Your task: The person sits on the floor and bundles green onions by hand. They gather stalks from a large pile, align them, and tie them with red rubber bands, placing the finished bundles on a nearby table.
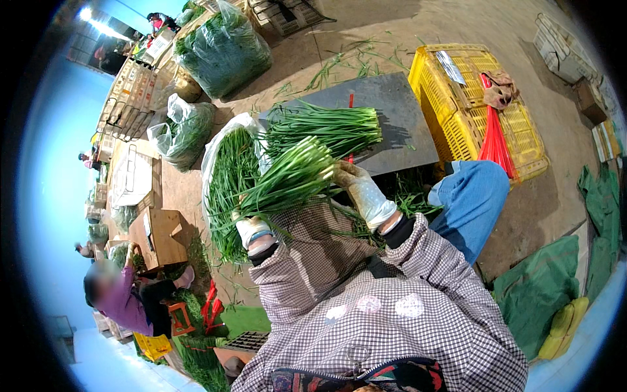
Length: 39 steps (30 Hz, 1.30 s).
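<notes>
A bundle of green chives or similar leafy stalks [294, 176] lies across my gloved hands, pale cut ends to the right. My left hand [250, 226] is under the leafy part, its fingers mostly hidden by leaves. My right hand [353, 180] touches the pale ends with bent fingers. Just beyond, another bundle of the stalks [328, 126] rests on a dark board [409, 142], over a red strip [351, 101]. At the left, an open plastic bag [208, 171] holds many more stalks [232, 191].
Yellow plastic crates [519, 132] with red ties [494, 142] and a brown cloth [500, 90] stand right of the board. Filled bags [225, 54] stand beyond. A co-worker [120, 299] sits at the left by a wooden box [156, 237]. Loose leaves litter the floor.
</notes>
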Motion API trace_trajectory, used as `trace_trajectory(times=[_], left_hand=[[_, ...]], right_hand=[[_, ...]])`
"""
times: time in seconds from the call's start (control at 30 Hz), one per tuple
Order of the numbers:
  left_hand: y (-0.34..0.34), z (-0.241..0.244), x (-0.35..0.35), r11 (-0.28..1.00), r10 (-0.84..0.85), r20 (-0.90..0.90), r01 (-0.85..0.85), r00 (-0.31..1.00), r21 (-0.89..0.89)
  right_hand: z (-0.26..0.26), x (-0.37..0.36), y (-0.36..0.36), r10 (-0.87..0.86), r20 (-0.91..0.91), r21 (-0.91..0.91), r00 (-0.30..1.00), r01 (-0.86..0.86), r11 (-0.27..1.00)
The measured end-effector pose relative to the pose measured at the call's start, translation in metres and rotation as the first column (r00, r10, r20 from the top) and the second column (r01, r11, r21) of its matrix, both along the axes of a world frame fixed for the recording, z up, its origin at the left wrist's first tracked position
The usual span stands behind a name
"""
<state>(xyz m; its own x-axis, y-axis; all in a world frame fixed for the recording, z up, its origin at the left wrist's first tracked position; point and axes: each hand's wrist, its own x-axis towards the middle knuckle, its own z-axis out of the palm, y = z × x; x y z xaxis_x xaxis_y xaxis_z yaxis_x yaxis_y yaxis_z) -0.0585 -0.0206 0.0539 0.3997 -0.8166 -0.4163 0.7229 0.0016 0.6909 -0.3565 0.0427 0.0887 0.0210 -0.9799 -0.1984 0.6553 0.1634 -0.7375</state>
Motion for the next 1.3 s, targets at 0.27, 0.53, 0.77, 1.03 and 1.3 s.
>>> trace_trajectory(times=[0.27,0.53,0.77,1.03,1.3], left_hand=[[-0.007,-0.013,0.023,0.996,0.055,-0.133,-0.064,0.990,-0.060],[-0.007,0.017,-0.010,0.989,0.052,-0.356,-0.099,0.933,-0.113],[-0.006,0.001,-0.002,0.968,-0.083,-0.362,-0.012,0.929,-0.253],[-0.006,-0.017,0.030,0.994,0.043,-0.308,-0.071,0.951,-0.080],[-0.007,-0.012,0.003,0.990,0.026,0.078,-0.036,0.997,0.134]], right_hand=[[0.033,-0.083,0.032,0.380,-0.337,-0.085,0.861,-0.430,0.899],[0.047,-0.032,0.015,-0.493,-0.823,-0.555,0.281,-0.216,0.803],[0.037,-0.003,0.009,-0.255,-0.389,-0.517,0.885,0.020,0.856],[0.000,-0.057,0.012,0.008,-0.434,-0.319,0.901,-0.162,0.934],[-0.021,-0.021,0.010,-0.397,-0.839,-0.517,0.372,-0.317,0.795]])
